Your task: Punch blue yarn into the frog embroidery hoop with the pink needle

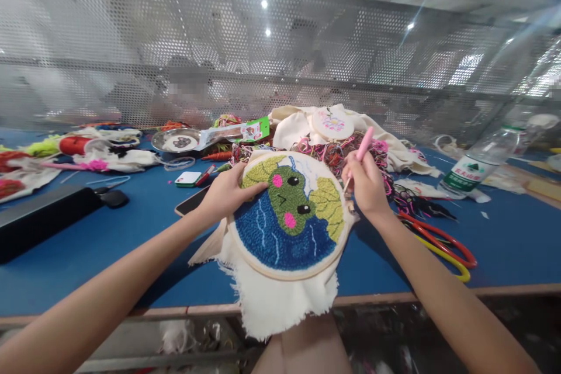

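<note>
A round embroidery hoop (289, 276) stretches cream cloth that bears a green frog with pink cheeks, yellow-green leaves and dark blue water in looped yarn. My left hand (228, 190) grips the hoop's upper left rim, thumb lying over the front. At the right rim, close to the hoop's metal screw, my right hand (368, 184) is closed around a pink-handled punch needle (365, 143). Its thin metal shaft points down beside the hoop's edge. Frayed cloth (284, 307) hangs below the hoop over the table's front edge.
Behind the hoop lie tangled yarn (326, 152) and a smaller embroidered hoop (333, 124). A plastic bottle (471, 166) leans at right, near red and yellow rings (451, 245). A black case (48, 216) sits at left; a metal plate (162, 141) stands farther back, before a perforated metal screen (245, 58).
</note>
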A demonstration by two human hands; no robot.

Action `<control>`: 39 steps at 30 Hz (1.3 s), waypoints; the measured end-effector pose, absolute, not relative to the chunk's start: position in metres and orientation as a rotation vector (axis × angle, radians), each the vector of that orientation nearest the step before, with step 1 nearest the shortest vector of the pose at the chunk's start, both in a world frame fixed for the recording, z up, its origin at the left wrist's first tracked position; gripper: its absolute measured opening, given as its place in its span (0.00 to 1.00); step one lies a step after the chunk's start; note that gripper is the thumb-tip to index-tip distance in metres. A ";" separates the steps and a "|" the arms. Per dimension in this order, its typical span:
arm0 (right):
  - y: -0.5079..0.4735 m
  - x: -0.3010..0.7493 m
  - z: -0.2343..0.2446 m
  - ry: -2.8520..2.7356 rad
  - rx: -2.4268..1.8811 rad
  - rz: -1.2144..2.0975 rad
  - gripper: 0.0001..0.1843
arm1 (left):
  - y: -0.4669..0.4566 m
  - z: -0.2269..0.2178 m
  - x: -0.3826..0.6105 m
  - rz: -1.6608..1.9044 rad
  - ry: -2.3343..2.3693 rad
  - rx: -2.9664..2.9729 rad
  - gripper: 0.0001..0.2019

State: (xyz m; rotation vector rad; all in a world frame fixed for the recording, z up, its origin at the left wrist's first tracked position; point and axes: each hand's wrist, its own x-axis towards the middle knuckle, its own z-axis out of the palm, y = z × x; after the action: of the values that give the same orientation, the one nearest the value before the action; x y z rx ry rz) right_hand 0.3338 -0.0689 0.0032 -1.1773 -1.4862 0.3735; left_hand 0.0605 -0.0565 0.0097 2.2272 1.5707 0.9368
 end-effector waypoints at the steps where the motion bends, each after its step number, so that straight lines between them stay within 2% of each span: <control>1: -0.066 0.340 0.005 -1.507 -1.259 0.319 0.13 | -0.055 0.008 0.061 0.911 1.556 2.172 0.26; 5: -0.054 0.357 0.005 -1.735 -1.671 0.076 0.14 | -0.052 0.003 0.064 0.840 1.121 1.655 0.26; 8: -0.047 0.356 -0.003 -1.859 -1.840 0.087 0.14 | -0.054 0.004 0.067 0.819 0.819 1.404 0.26; 11: -0.041 0.351 -0.012 -1.911 -1.905 0.148 0.15 | -0.057 0.007 0.069 0.765 0.729 1.399 0.27; 17: -0.037 0.356 -0.017 -1.981 -2.025 0.164 0.17 | -0.049 -0.001 0.064 0.655 0.937 1.791 0.29; 20: -0.038 0.363 -0.015 -2.025 -2.089 0.153 0.16 | -0.038 -0.001 0.051 0.614 1.154 2.111 0.22; 23: -0.039 0.366 -0.015 -2.056 -2.132 0.152 0.16 | -0.032 0.007 0.033 0.375 1.293 2.292 0.16; 26: -0.040 0.364 -0.016 -2.072 -2.145 0.162 0.17 | -0.032 0.016 0.020 0.018 1.236 2.272 0.19; 28: -0.041 0.362 -0.017 -2.073 -2.147 0.176 0.17 | -0.034 0.016 0.018 -0.067 1.199 2.266 0.17; 33: -0.040 0.362 -0.018 -2.062 -2.130 0.230 0.17 | -0.037 0.013 0.022 -0.132 1.137 2.125 0.09; 39: -0.040 0.365 -0.017 -2.051 -2.025 0.345 0.15 | -0.032 0.021 0.016 -0.034 1.309 2.207 0.08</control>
State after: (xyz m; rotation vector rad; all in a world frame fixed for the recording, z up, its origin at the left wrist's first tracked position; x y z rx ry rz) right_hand 0.3648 -0.0404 -0.0170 -2.0249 -2.0513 0.3448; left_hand 0.0160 -0.0315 0.0205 2.2073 1.3085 -0.0343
